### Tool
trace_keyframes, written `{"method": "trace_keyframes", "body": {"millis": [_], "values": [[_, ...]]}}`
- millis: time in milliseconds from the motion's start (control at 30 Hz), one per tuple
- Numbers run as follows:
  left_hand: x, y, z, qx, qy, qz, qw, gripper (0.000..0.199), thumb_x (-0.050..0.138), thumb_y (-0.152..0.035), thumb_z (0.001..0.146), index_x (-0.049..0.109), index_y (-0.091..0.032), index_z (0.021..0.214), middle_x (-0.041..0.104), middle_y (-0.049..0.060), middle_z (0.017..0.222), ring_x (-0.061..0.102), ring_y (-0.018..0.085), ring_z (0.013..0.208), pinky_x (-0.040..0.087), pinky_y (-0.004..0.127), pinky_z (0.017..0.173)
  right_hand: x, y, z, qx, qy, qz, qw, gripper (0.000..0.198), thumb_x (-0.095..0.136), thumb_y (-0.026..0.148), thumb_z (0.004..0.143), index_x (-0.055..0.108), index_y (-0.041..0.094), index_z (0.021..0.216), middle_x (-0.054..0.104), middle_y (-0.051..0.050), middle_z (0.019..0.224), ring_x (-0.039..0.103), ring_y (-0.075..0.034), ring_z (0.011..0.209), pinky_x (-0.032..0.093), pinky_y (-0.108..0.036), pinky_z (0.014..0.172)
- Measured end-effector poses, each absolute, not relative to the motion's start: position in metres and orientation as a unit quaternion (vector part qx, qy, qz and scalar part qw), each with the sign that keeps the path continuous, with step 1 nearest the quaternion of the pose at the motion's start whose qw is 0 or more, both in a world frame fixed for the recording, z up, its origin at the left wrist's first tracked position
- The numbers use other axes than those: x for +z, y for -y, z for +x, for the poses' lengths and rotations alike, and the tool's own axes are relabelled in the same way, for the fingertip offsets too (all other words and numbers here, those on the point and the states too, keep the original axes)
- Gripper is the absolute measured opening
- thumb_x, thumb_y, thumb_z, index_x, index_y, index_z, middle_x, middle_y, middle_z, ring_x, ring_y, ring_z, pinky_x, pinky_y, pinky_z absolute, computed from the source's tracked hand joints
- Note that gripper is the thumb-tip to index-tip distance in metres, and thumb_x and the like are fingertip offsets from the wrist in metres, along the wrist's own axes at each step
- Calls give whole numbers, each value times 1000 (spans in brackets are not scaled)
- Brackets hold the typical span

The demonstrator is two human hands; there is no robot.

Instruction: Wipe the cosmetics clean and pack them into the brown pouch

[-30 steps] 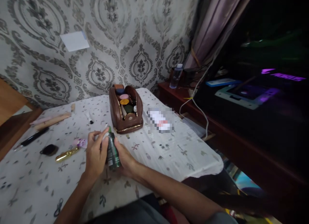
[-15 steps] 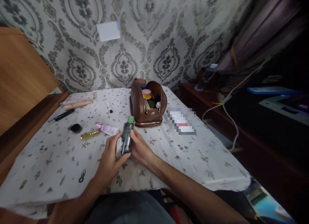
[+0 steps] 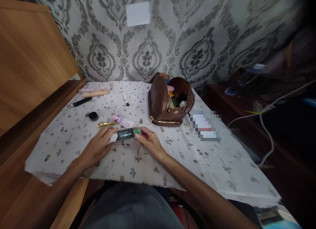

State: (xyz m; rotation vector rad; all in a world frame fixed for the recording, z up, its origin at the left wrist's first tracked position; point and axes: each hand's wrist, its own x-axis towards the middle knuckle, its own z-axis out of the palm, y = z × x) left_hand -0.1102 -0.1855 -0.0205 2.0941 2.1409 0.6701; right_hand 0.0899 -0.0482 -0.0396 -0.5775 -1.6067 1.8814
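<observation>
A small dark bottle with a green cap lies nearly level between my hands, above the front part of the table. My right hand is closed on its cap end, thumb and fingers at the green cap. My left hand is closed round a crumpled white wipe or tissue, which is against the bottle's base. Just beyond the bottle lie a pink and white tube and a gold lipstick-like tube. To the right behind them stands an unzipped brown cosmetic bag with several items inside.
A small black round jar, a black pen, beige and pink tubes and a small white tube lie on the patterned tablecloth. A blurred-out flat item is on the right. Beyond the right edge runs a white cable.
The bottle has turned from upright to nearly level, its cap now pointing right. My right hand has shifted to the cap, my left to the base. The view has swung left.
</observation>
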Motion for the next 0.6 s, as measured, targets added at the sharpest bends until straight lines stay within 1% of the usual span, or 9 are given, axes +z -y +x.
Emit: {"method": "trace_keyframes", "body": {"millis": [67, 133, 200, 300, 367, 433, 533, 600], "values": [[-27, 189, -118, 196, -691, 696, 11, 47, 44, -17, 91, 45, -25, 138, 54, 10, 134, 51, 26, 128, 48, 44, 104, -46, 49, 89, 710, 609, -211, 285, 38, 71, 45, 82, 66, 17, 106, 56, 5, 72, 51, -10, 61, 43, -23, 59], [-34, 193, -120, 185, -688, 701, -18, 47, 42, -18, 94, 42, -24, 140, 53, 12, 134, 52, 27, 127, 50, 45, 102, -55, 50, 87, 715, 599, -212, 290, 38, 72, 44, 81, 64, 18, 108, 55, 5, 71, 53, -10, 62, 45, -24, 60], [-38, 196, -117, 188, -681, 706, -43, 48, 45, -24, 96, 38, -24, 143, 52, 13, 134, 52, 29, 126, 51, 46, 100, -62, 52, 86, 718, 591, -215, 298, 37, 75, 43, 78, 64, 19, 105, 56, 5, 72, 56, -11, 64, 47, -24, 62], [-36, 197, -103, 220, -672, 703, -78, 52, 50, -32, 97, 35, -24, 146, 51, 15, 132, 52, 30, 124, 50, 48, 100, -70, 51, 87, 730, 579, -215, 291, 39, 79, 42, 74, 65, 21, 103, 60, 3, 75, 56, -11, 66, 47, -24, 62], [-33, 192, -86, 255, -673, 683, -122, 48, 47, -29, 99, 38, -25, 145, 54, 14, 126, 55, 28, 118, 52, 46, 97, -72, 51, 88, 739, 570, -215, 288, 39, 81, 41, 72, 65, 21, 101, 63, 2, 78, 57, -11, 67, 47, -24, 62], [-31, 183, -65, 277, -663, 674, -170, 44, 45, -22, 99, 41, -22, 143, 58, 13, 119, 57, 26, 110, 52, 42, 93, -73, 51, 88, 745, 562, -212, 289, 38, 82, 41, 71, 65, 21, 97, 64, 1, 79, 57, -12, 68, 48, -24, 62], [-34, 164, -39, 256, -630, 702, -211, 38, 46, -18, 97, 50, -13, 134, 63, 15, 115, 58, 27, 107, 49, 42, 90, -73, 51, 89, 750, 554, -204, 298, 36, 86, 38, 65, 63, 21, 87, 62, 3, 77, 58, -12, 70, 49, -25, 65], [-37, 153, -31, 226, -637, 702, -224, 31, 46, -19, 97, 55, -12, 126, 66, 15, 113, 59, 27, 104, 45, 44, 88, -74, 51, 89, 754, 549, -205, 298, 36, 88, 36, 62, 63, 22, 84, 61, 4, 75, 58, -12, 70, 50, -25, 67]]}}
